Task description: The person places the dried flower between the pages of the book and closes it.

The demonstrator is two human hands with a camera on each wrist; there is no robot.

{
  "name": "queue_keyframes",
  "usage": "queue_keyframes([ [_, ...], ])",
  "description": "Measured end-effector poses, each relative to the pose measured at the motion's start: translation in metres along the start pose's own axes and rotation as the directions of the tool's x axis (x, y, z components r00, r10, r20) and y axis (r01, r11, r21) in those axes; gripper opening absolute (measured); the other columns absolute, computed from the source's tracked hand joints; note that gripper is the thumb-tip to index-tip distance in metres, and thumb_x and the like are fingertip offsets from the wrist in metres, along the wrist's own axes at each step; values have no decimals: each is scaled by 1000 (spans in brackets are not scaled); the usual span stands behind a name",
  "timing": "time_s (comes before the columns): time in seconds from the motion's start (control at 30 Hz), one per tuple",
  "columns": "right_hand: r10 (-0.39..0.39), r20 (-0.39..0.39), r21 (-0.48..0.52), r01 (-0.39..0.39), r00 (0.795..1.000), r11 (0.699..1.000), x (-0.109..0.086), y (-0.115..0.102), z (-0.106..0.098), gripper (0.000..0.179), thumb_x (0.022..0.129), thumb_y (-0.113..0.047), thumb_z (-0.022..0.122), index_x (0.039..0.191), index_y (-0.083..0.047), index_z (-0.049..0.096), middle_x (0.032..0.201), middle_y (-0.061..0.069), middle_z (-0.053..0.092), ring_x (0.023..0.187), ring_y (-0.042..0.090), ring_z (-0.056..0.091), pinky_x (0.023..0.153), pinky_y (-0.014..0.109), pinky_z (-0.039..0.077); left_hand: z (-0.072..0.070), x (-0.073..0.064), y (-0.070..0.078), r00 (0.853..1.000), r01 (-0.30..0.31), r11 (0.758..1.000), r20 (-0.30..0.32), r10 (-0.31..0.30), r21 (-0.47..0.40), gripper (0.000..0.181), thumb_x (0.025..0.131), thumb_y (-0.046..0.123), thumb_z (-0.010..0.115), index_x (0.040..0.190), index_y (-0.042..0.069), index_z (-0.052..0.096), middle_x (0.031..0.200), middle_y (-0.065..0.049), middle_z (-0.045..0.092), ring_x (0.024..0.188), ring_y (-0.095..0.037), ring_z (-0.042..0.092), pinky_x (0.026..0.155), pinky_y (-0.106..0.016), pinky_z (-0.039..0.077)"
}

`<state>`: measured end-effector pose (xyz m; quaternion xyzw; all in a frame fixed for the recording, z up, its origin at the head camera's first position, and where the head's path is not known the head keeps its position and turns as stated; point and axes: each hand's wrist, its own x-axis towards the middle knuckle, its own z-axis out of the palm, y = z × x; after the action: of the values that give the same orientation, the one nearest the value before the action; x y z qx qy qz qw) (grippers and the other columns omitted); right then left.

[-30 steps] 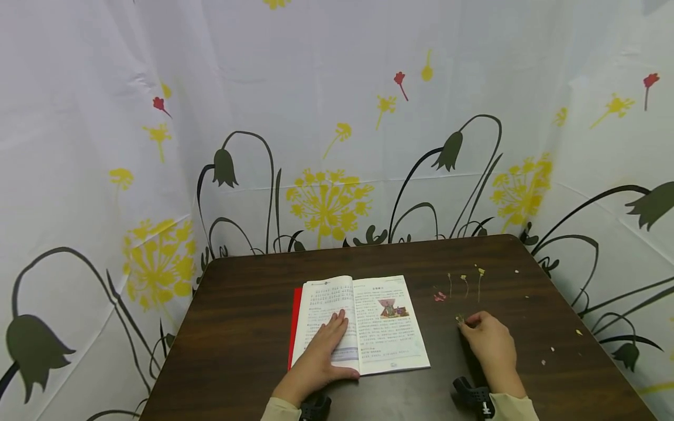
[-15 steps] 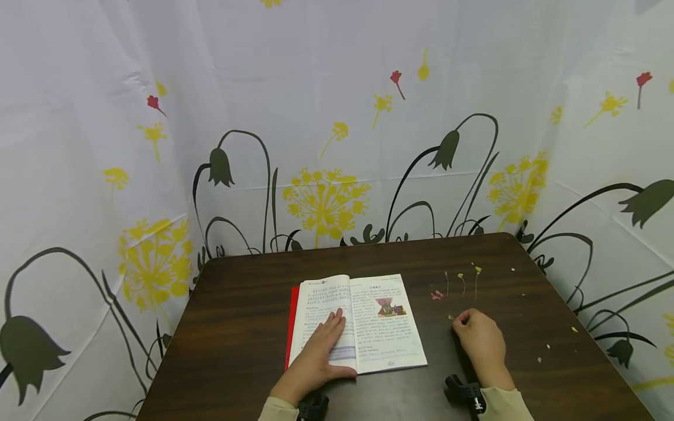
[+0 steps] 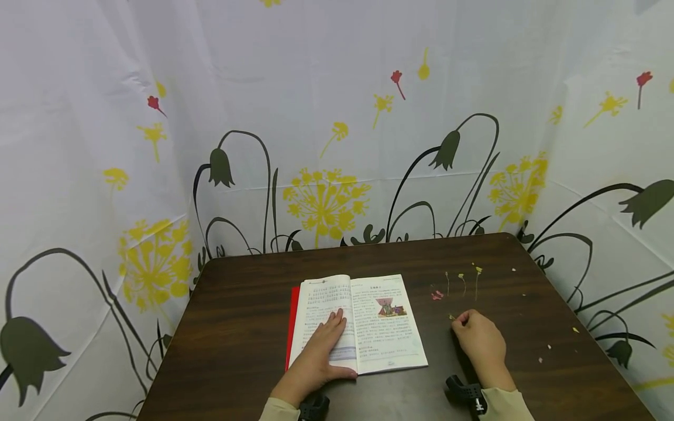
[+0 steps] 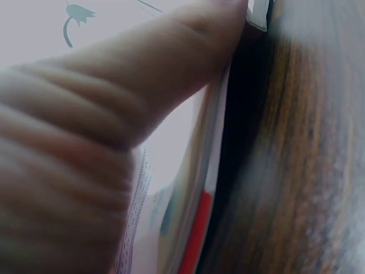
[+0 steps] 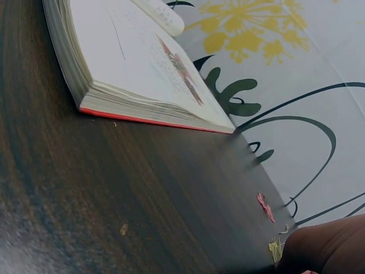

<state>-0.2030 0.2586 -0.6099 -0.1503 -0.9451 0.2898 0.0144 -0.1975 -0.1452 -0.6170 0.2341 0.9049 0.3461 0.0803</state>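
With my left hand flat on the open book, my right hand pinches 1 small yellow flower, which could crumble if I squeeze hard.

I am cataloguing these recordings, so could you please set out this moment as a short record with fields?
Left hand: fingers lying across the left page of the open book
Right hand: appears to pinch a small yellowish flower, right of the book
Book: printed text on both pages, colour picture on the right one, red cover edge showing
Thin-stemmed flowers: three, side by side, beyond the right hand
Pink petals: between the book and those flowers
Table: dark wood grain
Backdrop: white cloth with printed plants
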Motion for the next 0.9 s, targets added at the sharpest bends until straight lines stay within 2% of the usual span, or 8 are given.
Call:
queue_keyframes([
  [0.23, -12, -41, 37, 13, 999, 999, -2, -2, -1, 18, 97, -29, 66, 97, -12, 71, 81, 6, 70, 70, 23, 62, 57, 37, 43, 0, 1, 2, 1000, 14, 1000, 0, -14, -5, 128, 70, 53, 99, 172, 12, 33, 184, -1, 18, 172, -29, 14, 137, -61, 16],
  [0.47, -42, -160, 145, 65, 986, 987, -4, -4, 2, 15, 96, -23, 70, 94, -9, 75, 98, 12, 66, 79, 24, 59, 66, 35, 44, -2, 0, 4, 1000, -4, 999, 6, 3, 36, 129, 70, 56, 97, 171, 9, 33, 184, -5, 20, 172, -31, 16, 136, -62, 18],
  [0.67, -23, -144, 176, 48, 989, 983, -5, -5, 1, 14, 97, -23, 67, 97, -10, 73, 88, 6, 72, 71, 20, 59, 62, 33, 44, -3, -1, 5, 1000, -17, 999, -4, 17, 42, 128, 70, 56, 97, 171, 7, 34, 183, -7, 22, 171, -33, 18, 136, -63, 20],
  [0.9, -26, -95, 188, 44, 995, 981, -3, -4, 1, 13, 97, -22, 68, 102, -11, 74, 92, 4, 73, 74, 17, 61, 65, 32, 45, -1, -2, 4, 1000, -18, 998, -7, 19, 52, 128, 70, 57, 97, 170, 7, 35, 183, -7, 22, 171, -33, 19, 136, -63, 21],
])
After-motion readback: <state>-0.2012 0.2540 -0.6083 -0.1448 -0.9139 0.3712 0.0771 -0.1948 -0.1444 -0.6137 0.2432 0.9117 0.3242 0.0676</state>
